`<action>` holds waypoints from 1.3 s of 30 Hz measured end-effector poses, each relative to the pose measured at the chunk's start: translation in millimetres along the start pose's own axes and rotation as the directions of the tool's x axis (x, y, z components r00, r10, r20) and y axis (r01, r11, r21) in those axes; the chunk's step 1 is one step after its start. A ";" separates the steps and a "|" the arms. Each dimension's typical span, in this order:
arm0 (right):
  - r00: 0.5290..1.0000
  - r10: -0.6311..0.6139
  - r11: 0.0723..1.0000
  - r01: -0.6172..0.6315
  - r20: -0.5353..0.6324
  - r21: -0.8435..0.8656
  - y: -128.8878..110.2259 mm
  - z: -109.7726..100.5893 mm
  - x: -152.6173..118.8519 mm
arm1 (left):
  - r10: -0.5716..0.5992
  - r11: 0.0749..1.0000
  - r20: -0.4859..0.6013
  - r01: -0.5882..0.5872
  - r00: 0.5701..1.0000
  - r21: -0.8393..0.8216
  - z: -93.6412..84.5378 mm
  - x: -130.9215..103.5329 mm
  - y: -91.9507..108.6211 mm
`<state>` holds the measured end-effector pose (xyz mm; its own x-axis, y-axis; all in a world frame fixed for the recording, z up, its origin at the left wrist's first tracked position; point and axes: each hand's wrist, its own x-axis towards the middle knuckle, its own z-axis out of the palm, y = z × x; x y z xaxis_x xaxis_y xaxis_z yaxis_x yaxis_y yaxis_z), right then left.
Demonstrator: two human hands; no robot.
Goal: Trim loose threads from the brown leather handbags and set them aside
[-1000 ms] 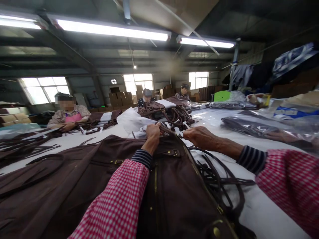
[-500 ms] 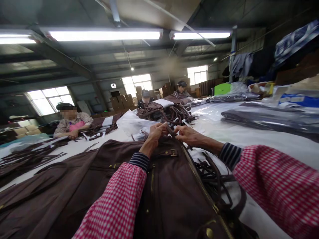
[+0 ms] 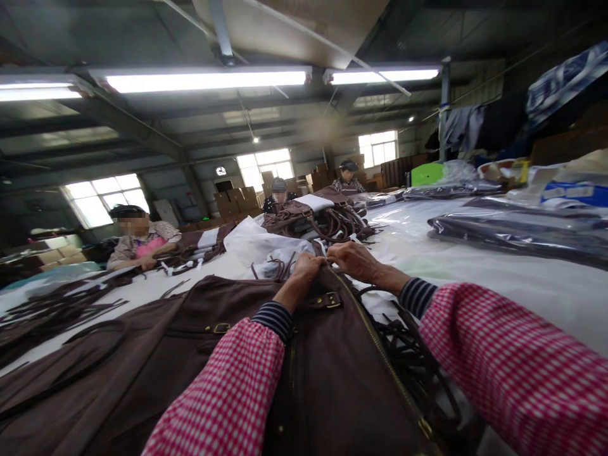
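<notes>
A dark brown leather bag (image 3: 256,354) with brass zippers and buckled tabs lies spread in front of me. My left hand (image 3: 308,267) is closed in a pinch at its far end, beside the top of the long zipper (image 3: 375,335). Right against it, my right hand (image 3: 354,261) is closed with bent fingers on the same zippered edge. The fingertips of both hands almost meet there, and the small part between them is hidden. A buckled tab (image 3: 327,301) sits just below my left wrist. Dark straps (image 3: 403,342) lie in a tangle under my right forearm.
A pile of brown bags with looped handles (image 3: 323,218) stands beyond my hands, near white plastic wrapping (image 3: 251,244). Plastic-wrapped brown goods (image 3: 513,231) lie at right. More brown straps (image 3: 71,304) cover the left side. Several co-workers sit across the white table (image 3: 209,269).
My hands have come closer together at the bag's far end. The right hand has shifted left and turned its back upward. The dark strap-like piece between them no longer stands up as plainly.
</notes>
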<state>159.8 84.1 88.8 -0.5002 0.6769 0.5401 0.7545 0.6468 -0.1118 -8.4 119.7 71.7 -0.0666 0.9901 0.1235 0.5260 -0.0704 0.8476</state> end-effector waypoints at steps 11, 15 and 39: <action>0.997 -0.049 0.901 0.016 0.064 0.433 -16.3 -41.4 -91.7 | 0.129 0.975 -0.106 -0.106 0.986 0.197 -6.8 -6.4 -3.4; 0.985 0.012 0.775 -0.116 0.169 0.622 -30.0 -57.8 -123.1 | 0.173 0.957 -0.096 -0.144 0.980 0.253 -7.2 -7.1 -2.9; 0.958 0.170 0.694 -0.283 0.231 0.662 -79.2 -86.3 -201.8 | 0.514 0.609 0.410 -0.658 0.753 0.443 -59.7 -148.8 46.1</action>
<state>237.7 -134.1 60.6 -0.4492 0.8395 0.3058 0.3833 0.4902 -0.7828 -24.9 -38.1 123.2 0.5684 0.7592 0.3171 0.7400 -0.6402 0.2063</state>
